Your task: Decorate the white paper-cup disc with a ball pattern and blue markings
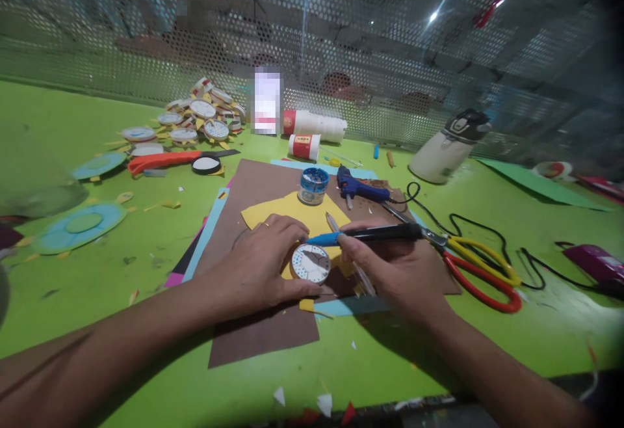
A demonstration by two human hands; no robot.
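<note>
One white disc [311, 264] lies over the brown paper [266, 334], steadied by left hand [270, 252], thumb below, fingers behind. Right hand [397, 265] grips one blue-tipped pen [383, 233], tip near disc's upper edge. Risk (judged): disc slipping under light hold could streak its pattern; forward knock could tip open jar [313, 186]. Count: jar 1, glue gun [364, 190] 1, turquoise discs [84, 222] 2; heaped discs [202, 109] overlap, uncountable.

Cups [319, 126]: white and red, lying sideways
Glue gun [361, 188]: blue, black cord [431, 208] trailing right
Bottle [435, 157]: white, black-topped, before the mesh [380, 96]
</note>
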